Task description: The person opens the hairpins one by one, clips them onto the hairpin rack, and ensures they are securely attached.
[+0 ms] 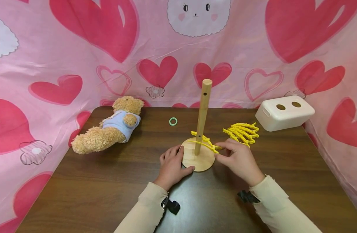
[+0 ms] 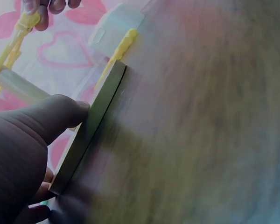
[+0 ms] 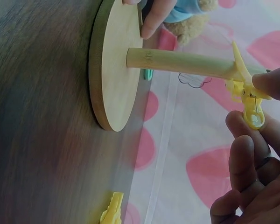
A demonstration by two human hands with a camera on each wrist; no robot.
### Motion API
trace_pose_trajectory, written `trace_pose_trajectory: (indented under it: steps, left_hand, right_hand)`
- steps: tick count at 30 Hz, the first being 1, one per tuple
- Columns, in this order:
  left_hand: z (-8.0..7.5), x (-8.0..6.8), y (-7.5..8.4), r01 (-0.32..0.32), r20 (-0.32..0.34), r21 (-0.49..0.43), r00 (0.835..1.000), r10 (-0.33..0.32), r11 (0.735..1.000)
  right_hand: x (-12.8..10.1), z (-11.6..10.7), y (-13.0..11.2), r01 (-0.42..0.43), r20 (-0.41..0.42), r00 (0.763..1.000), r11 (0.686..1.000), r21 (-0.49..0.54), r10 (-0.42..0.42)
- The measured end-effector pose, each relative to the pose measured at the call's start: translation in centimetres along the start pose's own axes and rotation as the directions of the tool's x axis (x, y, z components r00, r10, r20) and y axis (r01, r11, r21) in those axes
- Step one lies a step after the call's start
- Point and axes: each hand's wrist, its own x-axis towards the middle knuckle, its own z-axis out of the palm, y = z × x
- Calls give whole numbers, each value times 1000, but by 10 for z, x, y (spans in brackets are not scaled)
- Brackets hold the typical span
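My left hand steadies the stand by its base rim, right hand pinching a clip by its tail at the post; light, springy plastic, I'd say.

No legible text, labels, brands or numbers on anything in any of the views.

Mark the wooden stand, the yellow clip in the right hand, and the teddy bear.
Stand (image 1: 197,158): head view, bare part of the round base.
Clip (image 3: 248,95): right wrist view, its body between the fingers.
Bear (image 1: 120,122): head view, its blue shirt.
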Motion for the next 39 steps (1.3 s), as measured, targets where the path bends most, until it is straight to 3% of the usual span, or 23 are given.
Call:
trace_pose_trajectory:
  steps: [6, 21, 31, 39]
  left_hand:
    - [2, 0, -1, -6, 2, 6, 1000, 6, 1000]
    - [-2, 4, 1, 56, 25, -13, 998, -55, 998]
    - [-3, 4, 1, 43, 41, -1, 998, -43, 999]
    - [-1, 5, 1, 54, 34, -11, 998, -54, 998]
  right_hand:
    - [2, 2, -1, 3, 4, 1000, 1000, 20, -3]
    - [9, 3, -2, -57, 61, 997, 996, 67, 53]
    - [10, 4, -3, -51, 23, 999, 992, 119, 48]
    - [7, 7, 1, -96, 18, 995, 980, 176, 94]
